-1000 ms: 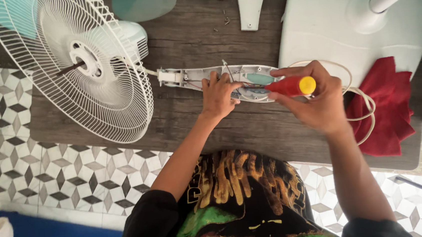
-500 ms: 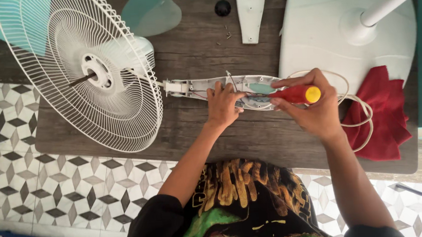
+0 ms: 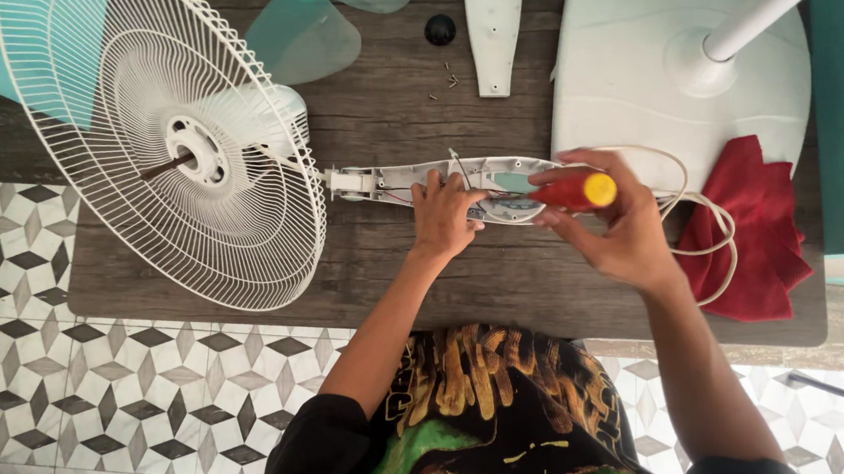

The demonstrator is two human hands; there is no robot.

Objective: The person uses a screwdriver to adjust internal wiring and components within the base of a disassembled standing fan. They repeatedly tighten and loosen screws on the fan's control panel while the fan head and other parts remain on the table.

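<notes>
A white fan neck housing [image 3: 393, 181] lies open on the dark wooden table [image 3: 383, 120], with wires showing inside. My left hand [image 3: 445, 215] presses down on its middle. My right hand [image 3: 613, 220] grips a screwdriver with a red handle and yellow cap [image 3: 574, 192], its tip pointing left into the housing. The housing joins a white wire fan guard [image 3: 159, 147] with the motor shaft at its centre.
A white fan base with its pole [image 3: 679, 56] stands at the right. A red cloth [image 3: 748, 231] and white cord [image 3: 707, 220] lie beside it. A white cover piece [image 3: 493, 21], black knob [image 3: 440, 30], loose screws [image 3: 450, 76] and a translucent teal blade [image 3: 310, 30] lie at the back.
The view has shifted, so everything sits lower and more to the right in frame. Both hands stay on the housing, the screwdriver handle turned slightly in my right hand.
</notes>
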